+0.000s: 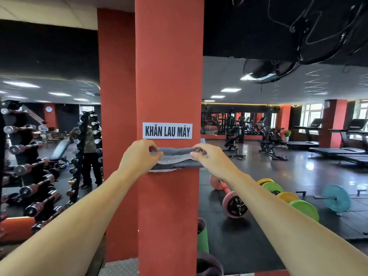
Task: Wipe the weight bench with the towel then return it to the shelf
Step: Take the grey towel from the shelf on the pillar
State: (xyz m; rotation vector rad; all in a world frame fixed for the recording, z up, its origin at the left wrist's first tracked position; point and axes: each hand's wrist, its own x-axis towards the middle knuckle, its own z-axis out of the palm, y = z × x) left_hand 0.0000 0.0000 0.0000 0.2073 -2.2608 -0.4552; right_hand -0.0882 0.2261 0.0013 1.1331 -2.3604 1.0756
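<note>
Now | towel point(175, 156) on shelf point(177, 166), seemingly folded | left hand point(139, 156), right hand point(207, 158) pinching its ends

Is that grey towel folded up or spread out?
Folded. The towel lies as a flat layered stack on the small shelf on the red pillar, with the left hand and right hand pinching its ends.

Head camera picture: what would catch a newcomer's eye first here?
A broad red-orange pillar fills the middle, bearing a white paper sign with black lettering. Just below it, the left hand and right hand pinch a folded grey towel on a small dark shelf. Colourful barbell plates lie lower right.
</note>
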